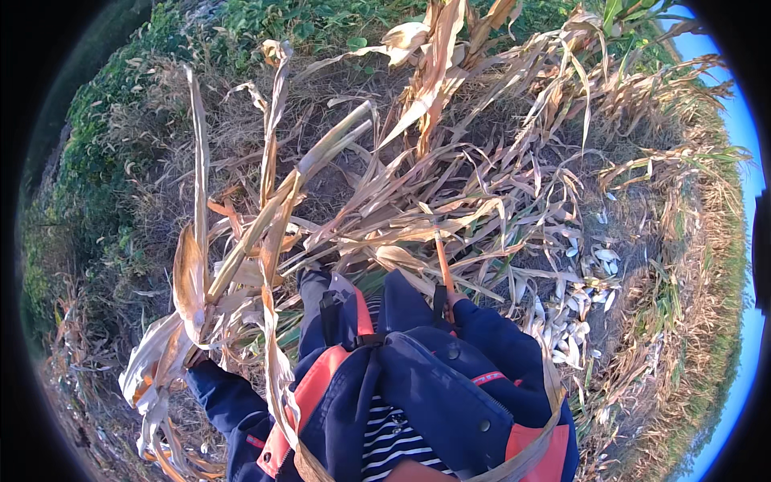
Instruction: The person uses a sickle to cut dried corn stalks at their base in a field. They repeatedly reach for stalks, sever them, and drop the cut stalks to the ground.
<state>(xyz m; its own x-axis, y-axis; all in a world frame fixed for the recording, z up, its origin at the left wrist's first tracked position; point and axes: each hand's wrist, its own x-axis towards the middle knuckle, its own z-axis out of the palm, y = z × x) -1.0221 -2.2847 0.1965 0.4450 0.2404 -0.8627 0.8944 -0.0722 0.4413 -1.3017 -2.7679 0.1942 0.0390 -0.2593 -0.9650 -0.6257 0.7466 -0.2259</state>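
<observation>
At the lower left, my left hand (196,358) is closed around a bundle of dry corn stalks (253,232), whose pale cut ends point up and right. Dry husks (188,283) hang about this hand and partly hide it. My right hand (453,301), right of my knees, grips a tool's orange wooden handle (444,259) that points away from me. The tool's far end lies among dry leaves, and its head cannot be made out. Cut corn stalks and leaves (385,223) lie on the ground before me. A long dry leaf crosses my jacket (433,385).
Standing dry corn plants (440,78) rise at the top. Pale husks or cobs (572,325) lie scattered on the soil to the right. Green weeds (102,150) grow at the left, and a band of dry corn litter (686,337) runs along the right.
</observation>
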